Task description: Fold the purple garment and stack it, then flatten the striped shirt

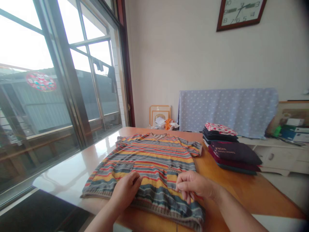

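Observation:
A striped short-sleeved T-shirt (pixel 149 158) in yellow, red and grey-blue lies spread flat on the wooden table (pixel 229 174), collar away from me and two chest pockets showing. My left hand (pixel 126 190) sits on the lower left of the shirt, with its fingers curled into the fabric. My right hand (pixel 193 187) pinches the shirt just below the right pocket. The hem hangs slightly over the table's near edge.
Two stacks of folded clothes (pixel 234 154) stand right of the shirt, one dark red and navy, the other (pixel 219 133) black with a patterned top. A large window (pixel 67 64) runs along the left. Framed pictures (pixel 160 114) and crumpled papers stand beyond the table.

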`<action>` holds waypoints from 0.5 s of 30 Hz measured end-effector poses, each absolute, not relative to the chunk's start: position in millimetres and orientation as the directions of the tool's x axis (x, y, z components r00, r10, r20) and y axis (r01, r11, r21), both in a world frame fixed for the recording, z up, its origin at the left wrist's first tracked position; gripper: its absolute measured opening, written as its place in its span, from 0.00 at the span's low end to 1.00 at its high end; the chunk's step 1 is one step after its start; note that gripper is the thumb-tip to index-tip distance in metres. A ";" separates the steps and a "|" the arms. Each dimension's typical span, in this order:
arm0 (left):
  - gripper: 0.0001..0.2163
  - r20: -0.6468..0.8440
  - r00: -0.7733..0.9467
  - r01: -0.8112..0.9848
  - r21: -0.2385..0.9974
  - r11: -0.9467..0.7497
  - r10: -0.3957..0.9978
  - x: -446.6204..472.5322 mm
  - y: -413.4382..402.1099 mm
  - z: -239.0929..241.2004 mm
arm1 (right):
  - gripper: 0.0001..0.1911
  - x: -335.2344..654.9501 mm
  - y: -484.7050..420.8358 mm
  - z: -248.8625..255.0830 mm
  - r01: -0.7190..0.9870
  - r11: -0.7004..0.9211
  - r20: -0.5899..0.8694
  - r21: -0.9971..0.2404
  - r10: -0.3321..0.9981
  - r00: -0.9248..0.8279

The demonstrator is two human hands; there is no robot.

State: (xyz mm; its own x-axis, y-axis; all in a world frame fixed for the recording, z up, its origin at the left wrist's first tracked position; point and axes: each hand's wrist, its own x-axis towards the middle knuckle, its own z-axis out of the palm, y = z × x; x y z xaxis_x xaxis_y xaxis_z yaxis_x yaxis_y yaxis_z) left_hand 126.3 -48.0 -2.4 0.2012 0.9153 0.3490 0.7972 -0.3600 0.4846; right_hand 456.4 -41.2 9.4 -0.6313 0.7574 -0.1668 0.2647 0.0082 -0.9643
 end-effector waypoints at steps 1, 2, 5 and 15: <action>0.16 0.340 0.210 0.800 0.479 -0.361 0.917 119.6 -49.1 -4.1 | 0.19 454.7 -43.9 10.9 0.274 -0.014 -0.202 -0.962 0.715 -0.669; 0.16 0.329 0.221 0.796 0.482 -0.365 0.918 114.2 -50.4 -5.5 | 0.21 453.4 -46.2 11.9 0.287 -0.032 -0.232 -0.957 0.675 -0.700; 0.16 0.291 0.247 0.764 0.528 -0.371 0.924 105.0 -54.4 -7.1 | 0.23 451.6 -49.7 11.9 0.330 -0.038 -0.281 -0.943 0.621 -0.732; 0.16 0.167 0.369 0.677 0.625 -0.387 0.914 100.4 -61.0 -2.2 | 0.23 451.0 -50.9 5.6 0.461 -0.013 -0.395 -0.887 0.537 -0.745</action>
State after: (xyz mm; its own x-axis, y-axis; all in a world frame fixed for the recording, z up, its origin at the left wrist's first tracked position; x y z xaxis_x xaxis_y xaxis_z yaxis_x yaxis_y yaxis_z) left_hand 100.4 -61.0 -2.2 0.3688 0.9144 0.1666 0.6775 -0.3872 0.6254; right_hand 451.0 -50.9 5.6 -0.7454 0.5368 -0.3952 0.4613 -0.0126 -0.8872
